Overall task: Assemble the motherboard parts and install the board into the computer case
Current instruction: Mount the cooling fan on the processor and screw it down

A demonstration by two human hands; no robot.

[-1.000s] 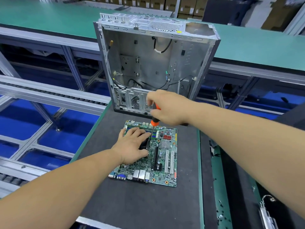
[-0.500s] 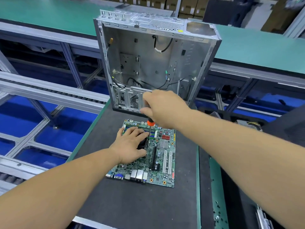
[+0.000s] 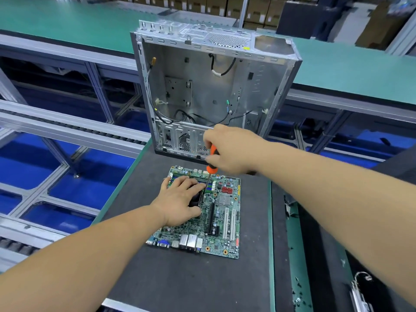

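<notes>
Green motherboard (image 3: 221, 218) flat on the dark bench mat (image 3: 180, 284), both hands at work on it.

The board lies just in front of the open steel computer case (image 3: 216, 86), which stands upright at the far edge of the mat with loose black cables hanging inside. The left hand (image 3: 182, 199) rests on the board's upper left area, fingers spread and lightly bent over a black component, most of which it hides; its grip is a flat press rather than a clasp. The right hand (image 3: 229, 149) has its grip closed around the orange and black handle of a screwdriver (image 3: 211, 163), held near upright, the shaft running down to the board just beside the left fingertips. Green conveyor surfaces (image 3: 67, 21) and aluminium framing (image 3: 56, 129) lie around the bench.
</notes>
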